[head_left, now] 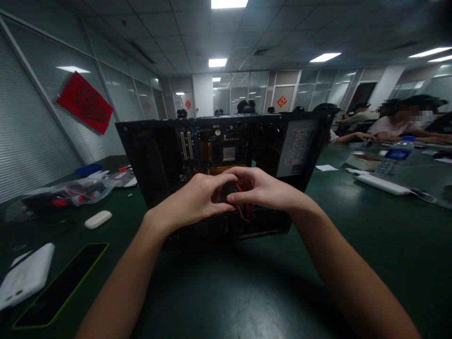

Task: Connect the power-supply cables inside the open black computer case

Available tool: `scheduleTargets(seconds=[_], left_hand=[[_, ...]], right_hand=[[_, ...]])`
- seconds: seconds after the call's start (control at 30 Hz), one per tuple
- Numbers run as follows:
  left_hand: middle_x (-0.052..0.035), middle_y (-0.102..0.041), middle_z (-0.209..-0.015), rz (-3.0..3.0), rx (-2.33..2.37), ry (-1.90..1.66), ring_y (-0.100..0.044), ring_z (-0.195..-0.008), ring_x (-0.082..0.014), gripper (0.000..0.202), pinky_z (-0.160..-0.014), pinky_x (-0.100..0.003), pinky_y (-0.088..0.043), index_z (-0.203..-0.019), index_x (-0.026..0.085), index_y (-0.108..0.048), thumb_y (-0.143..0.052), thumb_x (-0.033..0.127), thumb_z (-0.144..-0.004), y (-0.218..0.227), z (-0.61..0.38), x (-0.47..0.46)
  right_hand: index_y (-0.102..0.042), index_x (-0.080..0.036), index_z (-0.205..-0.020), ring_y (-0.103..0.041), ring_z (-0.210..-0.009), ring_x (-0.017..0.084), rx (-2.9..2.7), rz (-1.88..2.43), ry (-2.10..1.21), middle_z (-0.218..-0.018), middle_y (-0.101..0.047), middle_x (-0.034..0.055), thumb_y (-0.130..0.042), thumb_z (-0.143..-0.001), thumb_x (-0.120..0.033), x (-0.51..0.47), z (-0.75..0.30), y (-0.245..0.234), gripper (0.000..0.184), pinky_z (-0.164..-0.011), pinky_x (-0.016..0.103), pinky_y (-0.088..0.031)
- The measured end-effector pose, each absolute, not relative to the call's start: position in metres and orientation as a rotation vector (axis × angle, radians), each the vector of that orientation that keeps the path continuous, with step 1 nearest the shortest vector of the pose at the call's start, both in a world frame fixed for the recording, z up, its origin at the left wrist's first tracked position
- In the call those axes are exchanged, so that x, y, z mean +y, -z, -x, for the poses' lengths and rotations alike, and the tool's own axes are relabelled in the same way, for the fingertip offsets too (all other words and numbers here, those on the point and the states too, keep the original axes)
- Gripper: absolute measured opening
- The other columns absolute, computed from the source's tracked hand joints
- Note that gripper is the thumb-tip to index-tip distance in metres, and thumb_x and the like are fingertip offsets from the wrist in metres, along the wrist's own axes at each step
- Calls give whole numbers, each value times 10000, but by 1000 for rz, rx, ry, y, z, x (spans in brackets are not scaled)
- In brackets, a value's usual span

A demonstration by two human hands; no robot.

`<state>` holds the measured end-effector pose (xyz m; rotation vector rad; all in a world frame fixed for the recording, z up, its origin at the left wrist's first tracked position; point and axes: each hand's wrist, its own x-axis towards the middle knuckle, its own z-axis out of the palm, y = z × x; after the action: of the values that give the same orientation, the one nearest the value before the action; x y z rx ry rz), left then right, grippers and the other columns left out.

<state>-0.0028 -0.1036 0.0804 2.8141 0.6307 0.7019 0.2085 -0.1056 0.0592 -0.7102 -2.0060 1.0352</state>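
Observation:
An open black computer case (pixel 141 162) stands on the table before me, its inside facing me. My left hand (pixel 197 195) and my right hand (pixel 263 190) meet in front of it, fingertips close together. A bundle of coloured wires (pixel 246 211) passes between the curled fingers of my right hand and hangs below. The left thumb and fingers curve towards the same spot; what they grip there is too dark to make out. Behind my hands are the motherboard (pixel 212 146), a fan (pixel 270 141) and the silver power supply (pixel 298 146).
On the left lie a green-edged phone (pixel 63 287), a white phone-like device (pixel 30 275), a small white case (pixel 98 219) and a clear plastic bag (pixel 81 190). A water bottle (pixel 397 157) and a white power strip (pixel 383 183) are on the right. Other people (pixel 391 125) sit beyond.

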Motion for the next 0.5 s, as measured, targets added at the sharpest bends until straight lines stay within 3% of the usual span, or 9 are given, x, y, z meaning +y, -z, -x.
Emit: scheduleTargets(seconds=[0.23, 0.37, 0.5], left_hand=[[-50, -718, -999, -2830, 592, -702, -670, -789, -162, 441, -735, -245, -492, -1259, 181, -619, -754, 257, -846, -80, 5, -101], [-38, -712, -934, -2836, 603, -703, -662, -759, -160, 474, -707, -245, -497, -1285, 182, -605, -755, 266, -843, -78, 5, -99], [-21, -688, -879, -2836, 614, -696, -634, -718, -149, 535, -661, -237, -480, -1337, 192, -575, -757, 281, -842, -76, 7, -97]], right_hand=[[-649, -175, -1195, -663, -994, 190, -2012, 707, -1010, -1113, -704, 49, -776, -757, -229, -101, -206, -54, 459, -856, 308, -542], [-636, -170, -1216, -672, -988, 196, -2059, 709, -961, -1123, -706, 62, -737, -818, -294, -99, -210, -56, 429, -835, 315, -558], [-632, -164, -1212, -676, -1004, 209, -2089, 768, -691, -1165, -696, 88, -582, -945, -357, -100, -224, -61, 333, -856, 350, -573]])
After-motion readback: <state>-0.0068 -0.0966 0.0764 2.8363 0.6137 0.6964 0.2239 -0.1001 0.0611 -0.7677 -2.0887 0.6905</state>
